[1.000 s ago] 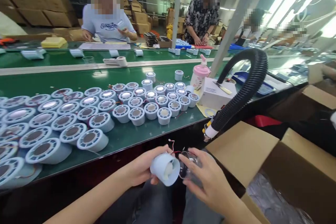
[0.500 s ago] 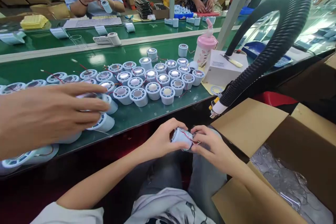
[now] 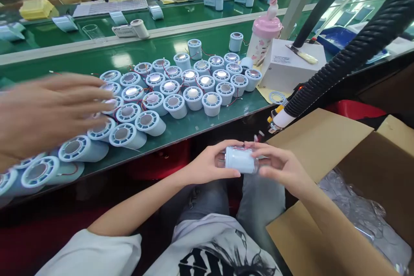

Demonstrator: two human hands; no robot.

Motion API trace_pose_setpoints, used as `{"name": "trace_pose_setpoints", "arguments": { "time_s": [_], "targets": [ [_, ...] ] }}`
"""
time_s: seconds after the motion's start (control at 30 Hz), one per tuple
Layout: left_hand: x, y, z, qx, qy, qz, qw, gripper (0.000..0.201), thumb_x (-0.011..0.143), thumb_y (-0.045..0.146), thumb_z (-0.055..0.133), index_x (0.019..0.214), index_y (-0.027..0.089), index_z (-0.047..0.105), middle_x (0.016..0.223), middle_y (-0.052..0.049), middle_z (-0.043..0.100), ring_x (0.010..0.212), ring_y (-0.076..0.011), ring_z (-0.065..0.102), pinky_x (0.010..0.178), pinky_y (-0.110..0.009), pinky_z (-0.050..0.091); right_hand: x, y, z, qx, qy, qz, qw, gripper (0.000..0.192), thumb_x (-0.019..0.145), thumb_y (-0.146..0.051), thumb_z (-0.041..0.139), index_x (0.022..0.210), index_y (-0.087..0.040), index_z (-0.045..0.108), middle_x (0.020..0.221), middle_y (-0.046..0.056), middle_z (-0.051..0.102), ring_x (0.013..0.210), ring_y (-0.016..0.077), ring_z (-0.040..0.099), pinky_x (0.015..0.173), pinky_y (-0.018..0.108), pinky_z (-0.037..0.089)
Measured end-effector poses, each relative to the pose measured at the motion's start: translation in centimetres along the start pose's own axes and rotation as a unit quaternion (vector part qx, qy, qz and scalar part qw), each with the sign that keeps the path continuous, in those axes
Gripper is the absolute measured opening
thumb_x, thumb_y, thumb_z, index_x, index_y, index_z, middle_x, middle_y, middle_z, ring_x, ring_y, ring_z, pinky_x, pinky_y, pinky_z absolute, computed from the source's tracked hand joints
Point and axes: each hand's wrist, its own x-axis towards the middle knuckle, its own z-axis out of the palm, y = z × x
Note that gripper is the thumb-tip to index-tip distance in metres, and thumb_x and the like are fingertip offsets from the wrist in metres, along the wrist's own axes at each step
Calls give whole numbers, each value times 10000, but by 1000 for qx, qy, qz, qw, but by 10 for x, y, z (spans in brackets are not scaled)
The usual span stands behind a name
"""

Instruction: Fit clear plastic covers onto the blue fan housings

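Observation:
Between my hands, over my lap, lies a light-blue cylindrical housing (image 3: pixel 241 160) on its side, with thin red wires at its top and clear plastic showing at its ends. My left hand (image 3: pixel 210 164) grips its left end, thumb below and fingers above. On the opposite end, my right hand (image 3: pixel 284 166) closes with fingertips and thumb. Beyond them, many similar light-blue housings (image 3: pixel 174 102) with silver discs in their ends stand in rows on the green bench, some trailing red wires.
A co-worker's blurred hand (image 3: pixel 48 116) reaches in over the housings from the left. At right stand a black corrugated hose (image 3: pixel 349 47), a white box (image 3: pixel 291 67), a pink-lidded bottle (image 3: pixel 263 36) and an open carton (image 3: pixel 323 142) holding clear plastic parts (image 3: pixel 352 211). Other people work across the bench.
The housing in my hands has moved up and right and now lies more level. The co-worker's hand has drawn back left, exposing more housings. The view has tilted down.

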Motion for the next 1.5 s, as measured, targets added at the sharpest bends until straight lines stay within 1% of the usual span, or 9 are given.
{"name": "trace_pose_setpoints", "arguments": {
  "time_s": [0.07,0.1,0.2,0.37,0.63,0.9,1.03,1.17,1.5],
  "targets": [
    [-2,3,0,-35,-2,-22,999,677,728,289,773,1335,238,479,1331,-120,541,1042,-228,625,819,-344,566,-6,3,0,-128,-20,-84,988,403,745,-239,799,1127,-297,684,1370,59,563,1256,295,521,1002,424,482],
    [-3,4,0,-41,-10,-31,999,678,742,296,762,1351,248,468,1327,-122,545,1019,-226,632,776,-329,573,-9,5,-1,-181,-21,-112,977,447,751,-208,793,1165,-308,658,1375,52,559,1268,290,513,1040,437,453],
    [-7,9,1,-17,-28,-26,999,718,747,303,762,1391,265,447,1326,-120,558,1040,-237,635,799,-335,568,-14,9,-2,-211,-27,-133,968,409,804,-202,749,1172,-311,608,1349,42,577,1252,271,530,1040,437,468],
    [-11,10,1,40,-34,45,998,751,707,256,801,1387,261,482,1416,-111,505,1241,-268,545,1007,-364,486,-16,5,-4,-139,-58,-78,986,429,828,-243,735,1209,-322,555,1319,31,577,1226,245,540,984,387,532],
    [-15,12,0,85,-42,92,991,726,720,238,790,1381,257,491,1408,-109,507,1244,-249,545,1003,-337,490,-18,-9,0,-34,-78,1,996,396,849,-275,722,1205,-336,560,1220,7,589,1127,189,579,914,274,548],
    [-17,15,-1,125,-36,112,985,721,722,249,788,1380,259,495,1411,-110,507,1253,-256,532,999,-337,484,-16,-8,3,72,-83,84,990,381,861,-352,702,1184,-253,526,1129,50,623,1036,194,603,797,259,545],
    [-18,14,-2,125,-34,117,985,717,724,256,787,1379,272,496,1410,-103,511,1261,-259,525,995,-340,488,-14,-6,4,101,-82,124,984,407,856,-407,698,1174,-241,506,1025,35,663,876,153,639,730,239,553],
    [-19,14,-2,124,-36,112,985,706,733,265,778,1379,267,494,1420,-109,502,1279,-267,511,1005,-356,485,-11,-4,7,130,-76,138,979,386,853,-446,690,1121,-231,514,897,4,675,720,121,643,666,230,566],
    [-22,13,-3,118,-32,108,987,708,736,263,776,1384,274,488,1412,-104,502,1272,-263,516,1009,-356,479,-11,-2,14,146,-24,181,972,447,817,-537,686,1070,-207,521,831,-2,652,650,132,661,594,236,591]
  ]
}}
